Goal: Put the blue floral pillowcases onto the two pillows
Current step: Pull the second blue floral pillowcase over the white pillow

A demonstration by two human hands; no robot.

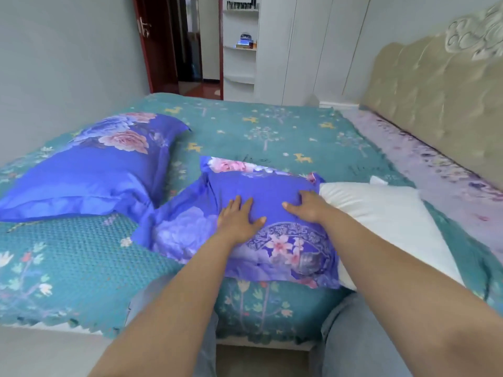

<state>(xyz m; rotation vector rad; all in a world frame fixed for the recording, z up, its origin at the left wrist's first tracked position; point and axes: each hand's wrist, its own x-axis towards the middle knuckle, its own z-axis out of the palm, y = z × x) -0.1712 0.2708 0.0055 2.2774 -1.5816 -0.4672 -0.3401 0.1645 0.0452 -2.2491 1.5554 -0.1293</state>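
Left hand (239,217) lay flat, fingers spread, on the blue floral pillowcase (255,227); right hand (304,205) gripped its bunched edge, white pillow (381,213) half covered.

Cased pillow (89,170) flat at left; second pillowcase (261,191) half over white pillow (386,213).

Covered pillow (89,170) left of half-covered pillow (386,221)

Both forearms are bare, no sleeves showing anywhere up to the frame edge, no watch or rings that I can spot on the hands. Legs down below are in light blue-grey trousers (362,346), maybe denim.
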